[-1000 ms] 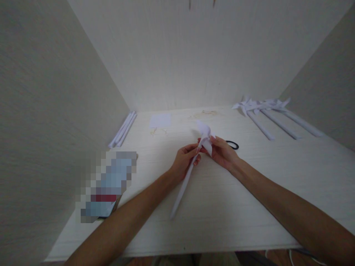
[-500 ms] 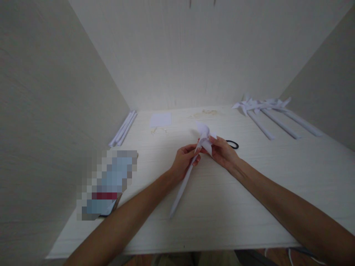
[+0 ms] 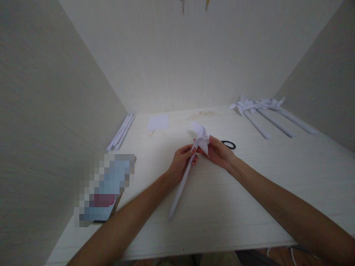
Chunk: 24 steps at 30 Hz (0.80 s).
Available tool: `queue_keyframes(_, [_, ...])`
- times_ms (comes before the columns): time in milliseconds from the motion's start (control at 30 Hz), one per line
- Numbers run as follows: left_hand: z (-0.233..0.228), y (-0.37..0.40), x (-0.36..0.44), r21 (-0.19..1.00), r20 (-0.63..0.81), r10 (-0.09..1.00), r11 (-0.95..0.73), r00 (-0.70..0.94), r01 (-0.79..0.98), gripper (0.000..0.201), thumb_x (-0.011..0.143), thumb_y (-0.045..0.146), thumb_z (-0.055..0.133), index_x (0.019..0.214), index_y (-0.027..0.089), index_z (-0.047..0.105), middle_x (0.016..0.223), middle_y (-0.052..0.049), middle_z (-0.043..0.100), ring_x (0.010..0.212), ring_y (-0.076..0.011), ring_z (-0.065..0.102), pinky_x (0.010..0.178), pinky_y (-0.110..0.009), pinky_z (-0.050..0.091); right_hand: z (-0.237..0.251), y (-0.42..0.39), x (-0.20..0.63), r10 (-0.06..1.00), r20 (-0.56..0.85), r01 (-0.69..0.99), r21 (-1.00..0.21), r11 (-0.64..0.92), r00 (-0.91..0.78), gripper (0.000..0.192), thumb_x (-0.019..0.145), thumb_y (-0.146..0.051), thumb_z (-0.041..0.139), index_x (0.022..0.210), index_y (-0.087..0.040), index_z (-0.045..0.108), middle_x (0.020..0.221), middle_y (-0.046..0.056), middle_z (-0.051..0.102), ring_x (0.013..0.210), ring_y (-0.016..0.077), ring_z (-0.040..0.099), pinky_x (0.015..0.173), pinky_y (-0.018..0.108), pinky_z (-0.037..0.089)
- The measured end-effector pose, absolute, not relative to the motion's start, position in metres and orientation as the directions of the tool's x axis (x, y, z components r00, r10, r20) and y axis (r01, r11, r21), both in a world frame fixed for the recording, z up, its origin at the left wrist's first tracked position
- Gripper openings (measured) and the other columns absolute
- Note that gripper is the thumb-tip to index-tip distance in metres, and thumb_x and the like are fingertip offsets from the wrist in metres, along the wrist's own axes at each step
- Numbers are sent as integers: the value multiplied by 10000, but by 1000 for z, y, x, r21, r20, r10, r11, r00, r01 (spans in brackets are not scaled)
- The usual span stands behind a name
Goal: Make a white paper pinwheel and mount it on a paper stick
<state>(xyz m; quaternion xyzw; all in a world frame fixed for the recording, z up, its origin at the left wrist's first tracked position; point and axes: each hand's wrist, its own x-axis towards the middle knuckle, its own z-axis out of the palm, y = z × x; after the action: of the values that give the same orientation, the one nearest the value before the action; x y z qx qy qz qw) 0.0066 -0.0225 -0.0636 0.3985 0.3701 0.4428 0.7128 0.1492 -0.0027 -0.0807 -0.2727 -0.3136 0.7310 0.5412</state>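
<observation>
A white paper pinwheel (image 3: 201, 136) is held up over the middle of the table, its curled blades facing away and its rolled paper stick (image 3: 180, 194) slanting down toward the near edge. My left hand (image 3: 181, 160) is closed round the top of the stick, just under the blades. On the other side my right hand (image 3: 220, 151) has its thumb at the blade edge and its fingers behind the blades, partly hidden. A black ring-shaped object (image 3: 229, 145) lies just beyond the right hand, half covered by it.
Several finished paper pinwheels (image 3: 257, 106) lie at the back right. Rolled paper sticks (image 3: 121, 132) rest along the left wall. A square paper sheet (image 3: 158, 122) lies at the back, with thin pale strands (image 3: 200, 115) nearby. A blurred-out phone-like device (image 3: 111, 192) lies at the left.
My right thumb has shifted from on the pinwheel's blades to their edge. The left hand keeps its hold on the stick. The view has tilted slightly.
</observation>
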Motion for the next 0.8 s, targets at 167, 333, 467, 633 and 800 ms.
queue_keyframes(167, [-64,-22,7,889,-182,923,302,339,-345,157,637,247,656,705,110,618,432,32,485,399,-42,398,376,-157,282,-79,-4,149,959,-42,-606,-767,-210,-280,341,558,-412,731,798,-198,617,761,20,672,792,181,605,732,298,478])
queue_keyframes(333, [-66,-23,8,891,-159,924,286,347,-352,182,610,240,677,725,110,619,533,12,553,419,-41,425,384,-164,297,-78,-4,149,958,-17,-609,-769,-195,-286,273,550,-357,747,726,-190,624,744,23,673,734,172,608,692,295,483])
queue_keyframes(467, [-66,-23,8,901,-152,924,276,351,-335,180,615,251,673,714,110,621,516,16,545,420,-42,426,392,-167,301,-80,-2,150,962,-24,-597,-780,-188,-272,264,557,-352,744,729,-189,627,719,13,666,710,161,602,684,291,477])
queue_keyframes(633, [-65,-24,8,896,-155,920,284,359,-341,168,615,236,672,712,108,621,527,13,557,413,-39,421,391,-168,296,-82,-2,149,967,-64,-620,-757,-207,-245,258,535,-319,761,706,-182,624,718,6,661,690,142,588,646,262,467])
queue_keyframes(800, [-66,-24,8,903,-161,924,279,347,-325,135,626,218,658,696,108,621,511,16,547,411,-39,415,392,-169,296,-83,-1,150,966,-72,-623,-752,-216,-248,279,513,-309,771,713,-183,622,697,-2,650,689,146,585,680,279,462])
